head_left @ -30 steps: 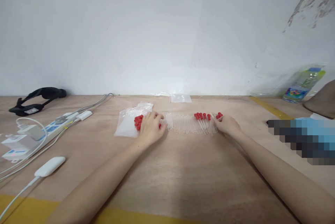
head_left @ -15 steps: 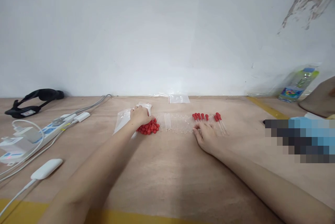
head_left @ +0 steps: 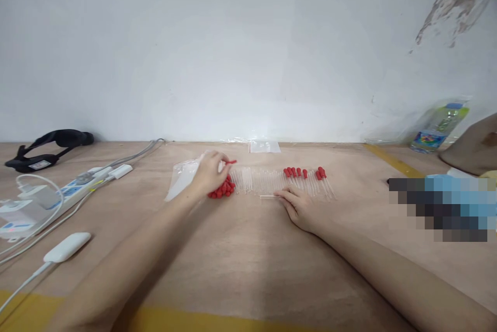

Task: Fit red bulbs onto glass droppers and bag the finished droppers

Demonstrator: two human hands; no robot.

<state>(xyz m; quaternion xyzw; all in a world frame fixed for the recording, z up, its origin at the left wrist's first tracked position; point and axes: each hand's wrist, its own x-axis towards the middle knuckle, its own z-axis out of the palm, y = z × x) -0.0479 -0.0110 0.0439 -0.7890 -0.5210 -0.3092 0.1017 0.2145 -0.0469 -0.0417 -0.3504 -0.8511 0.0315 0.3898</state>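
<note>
Many little glass dropper tubes (head_left: 264, 181) lie side by side in a long row in the middle of our wooden table (head_left: 240, 259). Only a few at the right end of the row have their red rubber caps on (head_left: 303, 172). The rest of the tubes are bare, so we think most of the capping is left to do. A pile of loose red caps (head_left: 222, 189) sits at the left end of the row, touching it.

Our left hand (head_left: 209, 174) is over that pile, next to the clear plastic bag (head_left: 180, 179). Its fingers are pinched narrow on one red cap (head_left: 232, 161), which sticks out to the right past the fingertips. Our right hand (head_left: 298, 207) lies low on the table just in front of the row. Its fingertips touch one bare tube (head_left: 267, 196) that has come out of the row. We cannot tell if the hand is really gripping it or only pressing on it.

Each tube in the row is long and thin and points from us toward the wall. The capped ones have the red end at the far side. The one loose tube is different: it lies sideways, running left to right, along the front of the row.
</note>
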